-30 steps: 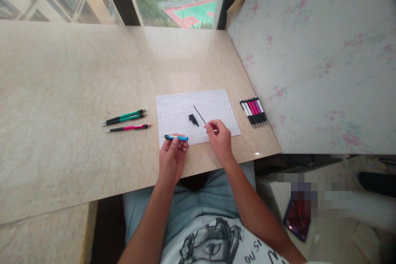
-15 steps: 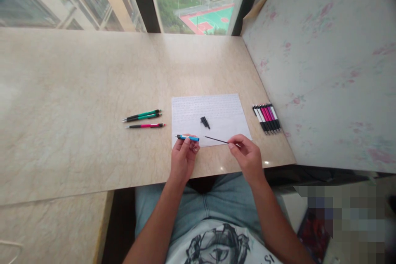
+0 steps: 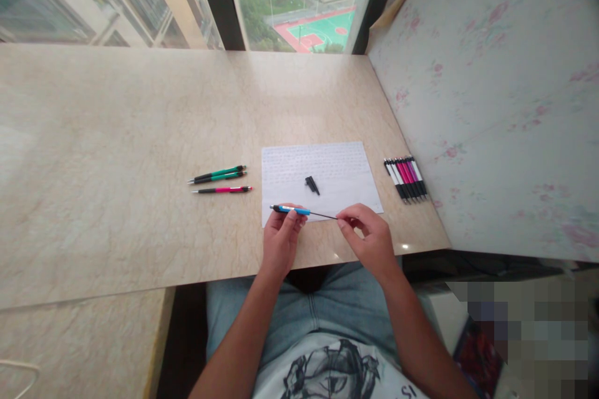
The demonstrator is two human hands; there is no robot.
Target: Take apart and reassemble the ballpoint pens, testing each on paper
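Between the fingers of my left hand lies a blue pen barrel with a black clicker end at its left. My right hand pinches a thin dark pen refill near its right end. The refill's left end meets the barrel's open right end; how far it reaches inside is hidden. Both hands are held over the near edge of a sheet of paper with writing on its upper part. On the sheet, beyond my hands, are small black pen parts lying close together.
Left of the paper lie two green pens and a pink pen. A row of several white, pink and purple pens lies at the right, beside the flowered wall panel. A window stands behind the marble-patterned counter.
My right hand has moved left with the refill, whose tip was apart from the blue barrel and now meets its open end. The barrel has shifted slightly right.
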